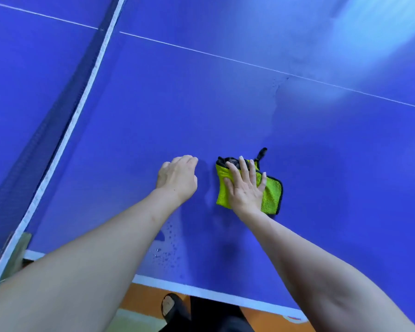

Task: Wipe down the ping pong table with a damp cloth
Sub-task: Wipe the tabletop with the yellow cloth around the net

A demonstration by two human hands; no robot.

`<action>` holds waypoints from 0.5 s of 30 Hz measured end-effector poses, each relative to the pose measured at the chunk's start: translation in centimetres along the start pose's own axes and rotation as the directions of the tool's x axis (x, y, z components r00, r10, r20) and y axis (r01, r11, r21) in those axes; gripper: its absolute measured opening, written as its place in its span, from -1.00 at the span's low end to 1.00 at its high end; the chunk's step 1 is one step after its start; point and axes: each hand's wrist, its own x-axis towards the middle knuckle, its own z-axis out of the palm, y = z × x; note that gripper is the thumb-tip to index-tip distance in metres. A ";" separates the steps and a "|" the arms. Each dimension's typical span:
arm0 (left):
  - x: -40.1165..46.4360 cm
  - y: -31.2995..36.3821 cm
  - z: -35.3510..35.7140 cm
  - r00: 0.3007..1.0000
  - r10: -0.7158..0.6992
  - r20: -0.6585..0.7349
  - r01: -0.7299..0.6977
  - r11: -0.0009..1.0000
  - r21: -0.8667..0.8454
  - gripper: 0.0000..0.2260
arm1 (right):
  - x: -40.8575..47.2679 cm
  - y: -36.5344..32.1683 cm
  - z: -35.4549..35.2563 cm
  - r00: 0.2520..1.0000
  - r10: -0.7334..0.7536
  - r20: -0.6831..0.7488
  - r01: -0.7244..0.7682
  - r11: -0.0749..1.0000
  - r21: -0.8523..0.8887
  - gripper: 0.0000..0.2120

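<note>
Head view: right hand [246,188] presses flat on green cloth [271,195] near the desk's [345,164] near edge; left hand [177,176], loosely curled, rests empty. Mid-wipe; next likely a sweep across.

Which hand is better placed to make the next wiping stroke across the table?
Right. The right hand lies flat on the green cloth, fingers straight, pressing it to the blue table. The left hand rests loosely curled on the table beside it, holding nothing.
</note>
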 end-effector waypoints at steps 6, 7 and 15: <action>11.4 1.8 -4.6 1.000 0.007 0.017 -0.007 0.999 0.047 -0.57 | 12.0 0.5 -3.8 0.999 0.023 0.026 -0.024 0.999 0.026 -0.55; 13.3 2.2 -5.3 0.999 0.011 0.038 -0.014 0.998 0.058 -0.51 | 14.1 0.7 -4.5 0.999 0.027 0.029 -0.028 0.999 0.033 -0.55; 20.3 2.5 -4.1 0.938 -0.126 0.324 0.054 0.974 0.222 -0.34 | 30.9 2.1 -9.6 0.998 0.056 -0.016 -0.054 0.995 0.079 -0.55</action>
